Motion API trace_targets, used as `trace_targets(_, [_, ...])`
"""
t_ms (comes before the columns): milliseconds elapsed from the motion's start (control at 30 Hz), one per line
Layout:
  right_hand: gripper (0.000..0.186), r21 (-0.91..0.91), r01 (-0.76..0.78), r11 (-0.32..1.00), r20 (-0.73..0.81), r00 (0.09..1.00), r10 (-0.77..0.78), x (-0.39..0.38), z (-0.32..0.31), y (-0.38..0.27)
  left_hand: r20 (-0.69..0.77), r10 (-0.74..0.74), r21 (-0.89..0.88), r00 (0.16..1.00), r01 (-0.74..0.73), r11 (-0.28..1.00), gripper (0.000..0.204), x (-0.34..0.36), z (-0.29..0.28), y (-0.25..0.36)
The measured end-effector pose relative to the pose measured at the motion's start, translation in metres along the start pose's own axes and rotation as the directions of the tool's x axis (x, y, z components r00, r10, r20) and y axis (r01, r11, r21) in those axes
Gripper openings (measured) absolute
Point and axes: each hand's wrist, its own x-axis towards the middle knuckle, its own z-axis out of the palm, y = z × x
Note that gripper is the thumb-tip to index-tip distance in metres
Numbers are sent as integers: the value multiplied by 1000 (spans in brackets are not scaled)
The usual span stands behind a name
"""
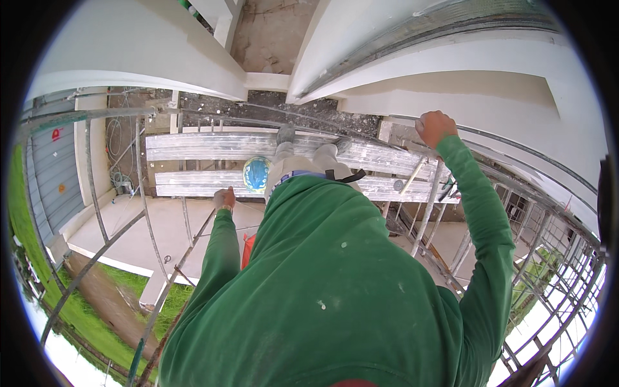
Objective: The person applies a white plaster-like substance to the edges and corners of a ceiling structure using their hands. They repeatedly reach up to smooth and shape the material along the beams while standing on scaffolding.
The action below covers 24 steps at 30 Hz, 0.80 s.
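My right hand (437, 127) is raised at the upper right, its fingers curled round a grey scaffold pipe (500, 145) that runs along the white wall. Lower and to the left, my left hand (224, 198) is closed at the top of a slanting scaffold brace (187, 258); whether it grips the brace is hard to see. Between that hand and my legs a round blue-and-white container (257, 174) sits on the metal planks (200, 147). My feet stand on those white-splashed planks. Green sleeves cover both arms.
White walls and ledges (445, 61) rise in front. Scaffold pipes (97, 184) cross the left side, with more framework (561, 284) at the right. Gaps between the planks show a lower level. A pale stick (414, 175) leans at the right of the planks. Grass (129, 284) lies below.
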Motion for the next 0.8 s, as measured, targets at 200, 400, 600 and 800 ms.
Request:
trace_targets(200, [45, 373, -593, 714, 243, 805, 542, -89, 269, 89, -46, 240, -158, 970, -244, 957, 26, -7, -24, 16])
trace_targets(400, [45, 364, -797, 482, 466, 604, 647, -267, 449, -1, 178, 316, -495, 932, -193, 847, 19, 105, -22, -7])
trace_targets(600, [55, 407, -895, 184, 713, 437, 548, -343, 513, -163, -108, 857, 14, 504, -861, 508, 13, 175, -68, 77])
trace_targets(800, [35, 432, -902, 6, 716, 347, 606, -348, 452, -267, 284, 500, -436, 818, -355, 827, 27, 133, -110, 228])
